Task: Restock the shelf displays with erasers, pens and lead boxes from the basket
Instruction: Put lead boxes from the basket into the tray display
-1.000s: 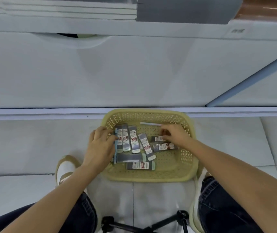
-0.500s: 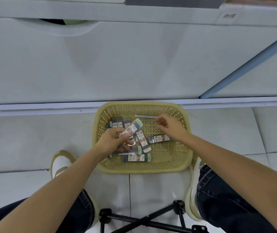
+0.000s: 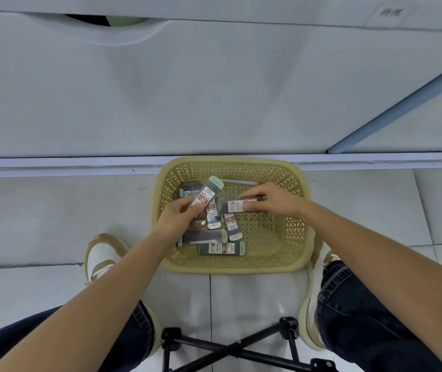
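A yellow perforated basket (image 3: 289, 181) stands on the floor against the shelf base. Several grey lead boxes with red-and-white labels lie in its left half, one (image 3: 221, 248) near the front wall. My left hand (image 3: 179, 214) is closed around a lead box (image 3: 207, 194) that tilts up and to the right above the pile. My right hand (image 3: 272, 200) pinches another lead box (image 3: 234, 205) lying flat over the basket's middle. A thin white pen (image 3: 241, 182) rests along the basket's back wall.
The white shelf unit's front panel (image 3: 187, 89) rises just behind the basket, with a blue upright (image 3: 402, 103) at the right. My shoes (image 3: 101, 253) flank the basket. A black tripod (image 3: 238, 347) stands on the tiled floor between my knees.
My left hand picked a lead box out of the pile and raised it. My right hand left the pen at the back wall and closed on a lead box in the middle.
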{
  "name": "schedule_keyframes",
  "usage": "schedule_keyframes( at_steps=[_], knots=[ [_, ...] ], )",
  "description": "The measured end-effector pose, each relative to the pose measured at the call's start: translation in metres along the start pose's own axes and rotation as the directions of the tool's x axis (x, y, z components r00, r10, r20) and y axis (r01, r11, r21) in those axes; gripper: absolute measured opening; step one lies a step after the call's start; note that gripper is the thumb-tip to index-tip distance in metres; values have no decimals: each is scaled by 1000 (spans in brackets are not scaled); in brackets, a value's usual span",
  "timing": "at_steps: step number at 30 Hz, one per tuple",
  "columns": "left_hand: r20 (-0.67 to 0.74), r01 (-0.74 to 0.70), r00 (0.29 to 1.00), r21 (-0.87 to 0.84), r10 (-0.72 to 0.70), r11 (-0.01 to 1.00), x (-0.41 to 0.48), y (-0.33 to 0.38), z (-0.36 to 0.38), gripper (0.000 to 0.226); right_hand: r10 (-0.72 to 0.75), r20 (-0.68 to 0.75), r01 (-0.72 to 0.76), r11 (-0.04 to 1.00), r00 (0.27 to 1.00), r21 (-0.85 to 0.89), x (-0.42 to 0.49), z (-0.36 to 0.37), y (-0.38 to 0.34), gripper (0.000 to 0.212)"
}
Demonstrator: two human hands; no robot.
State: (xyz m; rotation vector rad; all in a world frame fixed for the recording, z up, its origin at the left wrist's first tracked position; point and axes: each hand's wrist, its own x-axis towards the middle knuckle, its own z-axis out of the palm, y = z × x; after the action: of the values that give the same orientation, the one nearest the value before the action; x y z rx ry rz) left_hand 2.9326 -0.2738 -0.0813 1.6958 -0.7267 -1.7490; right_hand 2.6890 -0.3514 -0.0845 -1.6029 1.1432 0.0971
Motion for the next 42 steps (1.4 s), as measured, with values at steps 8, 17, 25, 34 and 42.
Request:
schedule_keyframes(
  at_steps=[8, 17, 25, 34, 42],
  knots=[
    [168, -9, 986, -14, 11, 1000, -6, 8, 1, 25, 35, -50, -4, 856, 998, 516, 8, 11, -36, 35],
    [-107, -129, 987, -100, 118, 987, -4, 8, -19, 16, 270, -376, -328, 940, 887, -99, 18, 87, 4, 44],
    [-101, -125, 988, -113, 114, 986, -5, 8, -21, 19, 225, -412, -307, 941, 883, -144, 28, 69, 11, 25],
    [-49, -239, 971, -139, 235, 961, -26, 59, -14, 23, -97, -223, 118, 990, 970, 82, -14, -66, -79, 19],
    [36, -476, 874, -142, 485, 868, -90, 130, 7, 20, -254, -259, 310, 929, 932, 201, -73, -105, -181, 32]
  ],
)
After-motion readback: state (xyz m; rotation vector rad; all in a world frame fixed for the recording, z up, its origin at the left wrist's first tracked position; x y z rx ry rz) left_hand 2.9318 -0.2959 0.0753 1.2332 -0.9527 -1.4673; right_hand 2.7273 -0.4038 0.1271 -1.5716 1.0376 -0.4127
